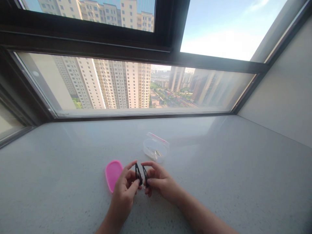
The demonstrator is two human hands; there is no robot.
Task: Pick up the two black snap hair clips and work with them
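My left hand [125, 188] pinches a small black snap hair clip [138, 173] between thumb and fingers, holding it upright. My right hand [159, 182] pinches a second black hair clip [145, 175] the same way, right beside the first. Both hands hover just above the grey stone sill [231, 169]. A pink oval lid [113, 174] lies flat on the sill, touching the left side of my left hand. Just behind my hands stands a small clear plastic box [155, 150] with a pink-edged hinged lid and a few small clips inside.
A wide dark-framed window [146, 58] runs along the far edge of the sill, with tall buildings outside. A plain wall [287, 94] closes the right side. The sill stretches far to the left and right of my hands.
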